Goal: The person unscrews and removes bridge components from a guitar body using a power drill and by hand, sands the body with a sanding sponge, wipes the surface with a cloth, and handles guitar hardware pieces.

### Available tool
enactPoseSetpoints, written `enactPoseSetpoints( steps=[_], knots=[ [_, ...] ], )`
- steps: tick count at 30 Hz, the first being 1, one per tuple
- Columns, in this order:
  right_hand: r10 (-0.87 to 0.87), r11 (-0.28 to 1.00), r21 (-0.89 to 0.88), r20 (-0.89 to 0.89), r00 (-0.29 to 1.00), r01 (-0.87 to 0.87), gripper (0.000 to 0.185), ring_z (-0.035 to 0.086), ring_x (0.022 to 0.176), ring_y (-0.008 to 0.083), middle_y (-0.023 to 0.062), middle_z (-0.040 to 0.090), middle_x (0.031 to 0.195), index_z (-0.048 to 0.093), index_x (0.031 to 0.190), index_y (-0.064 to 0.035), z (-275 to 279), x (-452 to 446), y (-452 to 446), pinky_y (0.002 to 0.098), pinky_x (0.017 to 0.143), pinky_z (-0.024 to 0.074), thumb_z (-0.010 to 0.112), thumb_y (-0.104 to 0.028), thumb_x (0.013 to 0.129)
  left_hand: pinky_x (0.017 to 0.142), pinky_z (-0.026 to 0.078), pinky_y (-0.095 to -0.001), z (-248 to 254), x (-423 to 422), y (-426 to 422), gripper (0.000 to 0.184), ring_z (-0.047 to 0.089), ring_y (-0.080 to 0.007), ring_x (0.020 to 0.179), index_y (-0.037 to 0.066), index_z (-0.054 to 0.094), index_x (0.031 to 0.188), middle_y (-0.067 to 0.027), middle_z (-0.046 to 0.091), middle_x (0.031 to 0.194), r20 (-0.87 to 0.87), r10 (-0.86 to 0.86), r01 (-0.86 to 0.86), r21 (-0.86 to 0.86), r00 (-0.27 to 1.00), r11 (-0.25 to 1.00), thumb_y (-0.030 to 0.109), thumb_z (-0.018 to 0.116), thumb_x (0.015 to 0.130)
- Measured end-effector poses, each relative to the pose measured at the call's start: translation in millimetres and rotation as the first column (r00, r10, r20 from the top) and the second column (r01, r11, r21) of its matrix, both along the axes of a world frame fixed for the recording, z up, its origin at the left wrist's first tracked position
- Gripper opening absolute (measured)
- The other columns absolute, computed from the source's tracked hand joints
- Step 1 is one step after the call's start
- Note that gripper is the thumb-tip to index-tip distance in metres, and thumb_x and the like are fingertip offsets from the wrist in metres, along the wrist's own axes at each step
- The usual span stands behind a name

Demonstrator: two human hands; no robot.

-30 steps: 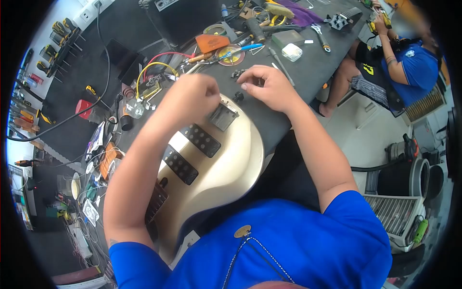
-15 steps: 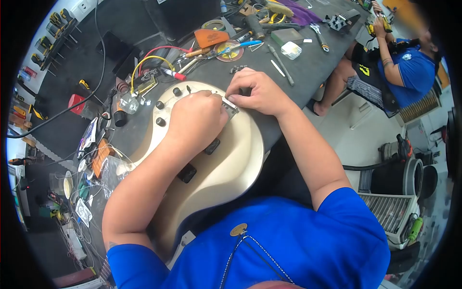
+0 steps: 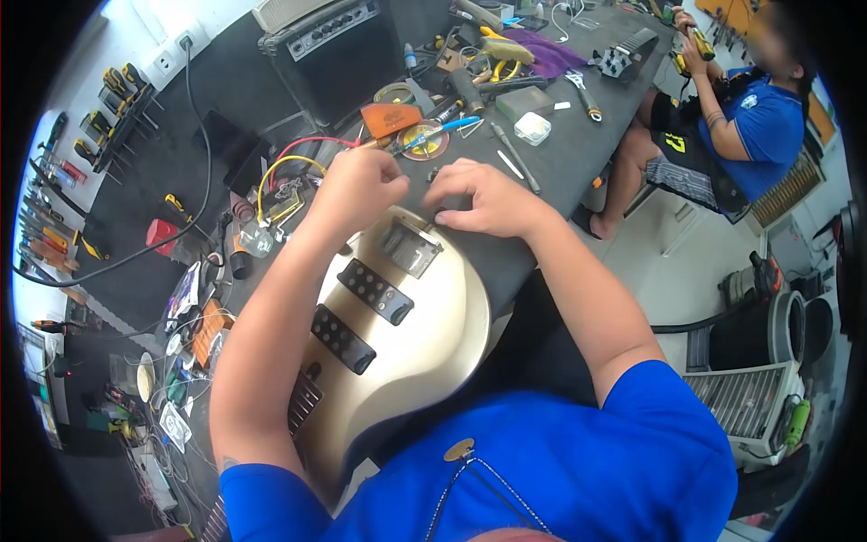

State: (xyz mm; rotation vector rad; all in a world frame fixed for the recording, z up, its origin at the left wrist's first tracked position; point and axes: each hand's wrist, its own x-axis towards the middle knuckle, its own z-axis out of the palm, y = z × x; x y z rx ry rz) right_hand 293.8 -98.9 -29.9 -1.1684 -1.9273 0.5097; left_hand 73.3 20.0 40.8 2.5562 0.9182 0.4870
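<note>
A cream-coloured electric bass guitar (image 3: pixel 442 334) lies on the dark workbench before me. Its metal bridge (image 3: pixel 411 248) sits near the far end of the body, and two black pickups (image 3: pixel 376 292) lie closer to me. My left hand (image 3: pixel 361 190) is raised above the body's far left edge, its fingers curled together; whatever they pinch is too small or hidden. Beside the bridge's far right end is my right hand (image 3: pixel 488 200), thumb and fingers bent towards each other at the bridge's edge. What lies between its fingertips I cannot make out.
Pliers, a hammer (image 3: pixel 465 90), an adjustable wrench (image 3: pixel 584 95) and an orange block (image 3: pixel 390 119) clutter the bench's far side. Cables and small parts lie at left. An amplifier (image 3: pixel 334 45) stands behind. A co-worker in blue (image 3: pixel 763 126) sits at right, holding a yellow tool.
My left hand has lifted off the bridge up and to the left, uncovering bridge and pickups. My right hand stays by the bridge's end. The camera view has shifted, and the amplifier shows more.
</note>
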Motion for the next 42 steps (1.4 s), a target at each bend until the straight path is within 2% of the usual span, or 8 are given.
enactPoseSetpoints(
  steps=[6, 11, 15, 21, 25, 29, 33, 42],
  knots=[
    [-0.016, 1.000, 0.016, -0.091, 0.996, 0.017, 0.011, 0.066, 0.110, 0.0274, 0.0080, 0.072, 0.107, 0.076, 0.105, -0.0044, -12.9, 7.4, 7.6, 0.0413, 0.102, 0.0524, 0.077, -0.012, 0.097, 0.082, 0.061, -0.0480, -26.4, 43.1, 30.1, 0.017, 0.078, -0.0375, 0.081, 0.003, 0.084, 0.096, -0.0204, 0.079, 0.086, -0.432, -0.084, 0.167, 0.158, 0.898, 0.973, 0.018, 0.077, 0.091],
    [-0.328, 0.931, 0.135, -0.094, 0.940, 0.338, 0.010, 0.067, 0.105, 0.0280, 0.0100, 0.070, 0.106, 0.074, 0.103, -0.0025, -18.7, 24.8, 13.7, 0.0422, 0.096, 0.0544, 0.074, -0.012, 0.098, 0.081, 0.060, -0.0475, -34.1, 48.6, 31.7, 0.019, 0.078, -0.0370, 0.081, 0.003, 0.084, 0.099, -0.0203, 0.079, 0.086, -0.350, -0.113, 0.153, 0.089, 0.930, 0.984, 0.021, 0.080, 0.093],
    [-0.479, 0.869, 0.046, 0.330, 0.813, 0.493, 0.012, 0.066, 0.113, 0.0302, 0.0045, 0.073, 0.106, 0.081, 0.102, -0.0155, -33.8, 25.1, 15.7, 0.0482, 0.100, 0.0492, 0.080, -0.019, 0.091, 0.079, 0.059, -0.0467, -13.9, 27.7, 32.2, 0.021, 0.078, -0.0347, 0.082, 0.001, 0.083, 0.099, -0.0207, 0.078, 0.085, -0.209, -0.045, 0.080, 0.160, 0.977, 0.984, 0.021, 0.081, 0.094],
    [-0.576, 0.816, 0.196, 0.199, 0.793, 0.544, 0.014, 0.064, 0.112, 0.0281, 0.0007, 0.072, 0.107, 0.083, 0.103, -0.0186, -27.8, 13.2, 13.2, 0.0469, 0.100, 0.0477, 0.082, -0.022, 0.090, 0.073, 0.056, -0.0396, 17.1, -27.6, -19.6, 0.018, 0.072, -0.0246, 0.073, -0.002, 0.081, 0.101, -0.0154, 0.078, 0.084, -0.079, -0.025, 0.020, -0.066, 0.997, 0.998, 0.014, 0.079, 0.092],
    [-0.239, 0.971, -0.058, -0.197, 0.951, 0.232, 0.015, 0.069, 0.101, 0.0193, 0.0023, 0.073, 0.106, 0.082, 0.108, -0.0097, -13.1, -10.0, 4.9, 0.0366, 0.089, 0.0533, 0.078, -0.015, 0.096, 0.076, 0.058, -0.0416, 3.8, -43.9, -57.5, 0.017, 0.075, -0.0310, 0.077, 0.000, 0.081, 0.097, -0.0151, 0.076, 0.082, -0.047, -0.139, 0.139, -0.010, 0.989, 0.990, 0.013, 0.081, 0.086],
    [-0.211, 0.972, -0.139, -0.162, 0.964, 0.189, 0.015, 0.070, 0.098, 0.0172, 0.0038, 0.075, 0.103, 0.082, 0.107, -0.0058, -6.7, -30.4, 0.8, 0.0348, 0.085, 0.0548, 0.077, -0.013, 0.095, 0.080, 0.060, -0.0463, -2.6, -43.4, -71.1, 0.017, 0.076, -0.0355, 0.080, 0.001, 0.083, 0.094, -0.0180, 0.077, 0.083, -0.187, -0.020, 0.035, 0.075, 0.982, 0.997, 0.015, 0.081, 0.084],
    [-0.097, 0.988, 0.114, -0.062, 0.993, 0.104, 0.013, 0.069, 0.099, 0.0249, 0.0072, 0.075, 0.099, 0.081, 0.104, -0.0062, -20.4, -27.4, 4.4, 0.0400, 0.091, 0.0547, 0.077, -0.010, 0.092, 0.081, 0.061, -0.0493, -13.0, -39.2, -72.2, 0.017, 0.077, -0.0394, 0.081, 0.001, 0.084, 0.088, -0.0215, 0.078, 0.083, -0.206, 0.060, -0.024, 0.172, 0.977, 0.985, 0.017, 0.080, 0.083],
    [0.004, 1.000, -0.023, -0.084, 0.996, -0.006, 0.016, 0.066, 0.112, 0.0273, 0.0060, 0.075, 0.107, 0.083, 0.108, -0.0109, -26.3, -24.4, 10.8, 0.0425, 0.105, 0.0504, 0.082, -0.021, 0.096, 0.083, 0.062, -0.0527, 10.4, -36.9, -78.3, 0.026, 0.077, -0.0438, 0.085, -0.002, 0.082, 0.080, -0.0273, 0.076, 0.084, -0.330, 0.081, -0.043, 0.121, 0.941, 0.992, 0.024, 0.080, 0.080]
  ],
)
